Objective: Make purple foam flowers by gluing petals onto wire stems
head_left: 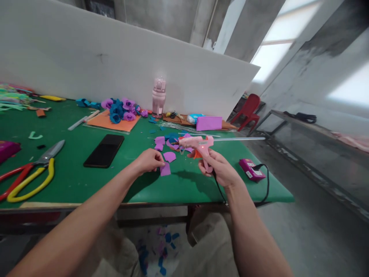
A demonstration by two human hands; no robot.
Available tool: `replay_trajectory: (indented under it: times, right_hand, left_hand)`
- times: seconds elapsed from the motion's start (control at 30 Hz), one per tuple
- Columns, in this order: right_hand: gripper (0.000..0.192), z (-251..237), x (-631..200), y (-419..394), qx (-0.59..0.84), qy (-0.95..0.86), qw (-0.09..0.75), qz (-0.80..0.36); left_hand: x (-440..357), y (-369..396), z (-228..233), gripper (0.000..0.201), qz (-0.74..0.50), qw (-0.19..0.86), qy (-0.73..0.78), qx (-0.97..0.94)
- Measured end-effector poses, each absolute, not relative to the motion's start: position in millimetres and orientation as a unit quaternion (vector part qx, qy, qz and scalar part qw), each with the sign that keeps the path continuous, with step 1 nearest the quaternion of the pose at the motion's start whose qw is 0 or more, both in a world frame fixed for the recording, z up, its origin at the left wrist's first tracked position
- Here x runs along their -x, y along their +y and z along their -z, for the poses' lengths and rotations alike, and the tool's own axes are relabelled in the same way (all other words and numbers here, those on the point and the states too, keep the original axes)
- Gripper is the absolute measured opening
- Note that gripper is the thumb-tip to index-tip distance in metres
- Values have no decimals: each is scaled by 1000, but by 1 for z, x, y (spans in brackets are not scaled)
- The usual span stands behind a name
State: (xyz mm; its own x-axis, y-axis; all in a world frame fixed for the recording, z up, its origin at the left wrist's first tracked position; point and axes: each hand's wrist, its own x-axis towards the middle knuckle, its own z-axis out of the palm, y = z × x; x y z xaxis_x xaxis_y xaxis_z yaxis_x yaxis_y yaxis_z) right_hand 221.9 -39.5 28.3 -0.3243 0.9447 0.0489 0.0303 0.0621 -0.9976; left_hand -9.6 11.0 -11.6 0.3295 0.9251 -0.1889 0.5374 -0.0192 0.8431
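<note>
My right hand (219,166) is wrapped round the handle of a pink hot glue gun (196,142). A long clear glue stick (239,139) juts from the gun's back, and its nozzle points left. My left hand (150,160) is closed in a pinch at the edge of a small purple paper piece (165,169), low over the green table. Just above that lies another purple paper petal (169,156). More purple pieces (159,141) and blue pieces (172,137) are scattered behind the nozzle.
Purple and blue paper flowers (117,111) rest on an orange sheet (113,124). A black phone (104,150) and large red-and-yellow-handled scissors (43,169) lie left. At the back stands a pink bottle (158,98). A purple power box (251,169) with a black cord sits right.
</note>
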Motion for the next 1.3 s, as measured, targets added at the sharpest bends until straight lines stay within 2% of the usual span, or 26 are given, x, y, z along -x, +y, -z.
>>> replay_trajectory:
  times: [0.23,0.47,1.3]
  right_hand:
    - [39,-26,-225,-48,497,-679,271,-468]
    - [34,-30,-219,-54,491,-748,179,-410]
    - [28,-32,-209,-55,484,-789,157,-343]
  left_hand:
    - [6,13,25,7,-182,365,559,-722]
    - [5,10,20,10,-162,352,568,-726]
    - [5,10,19,8,-144,371,568,-720]
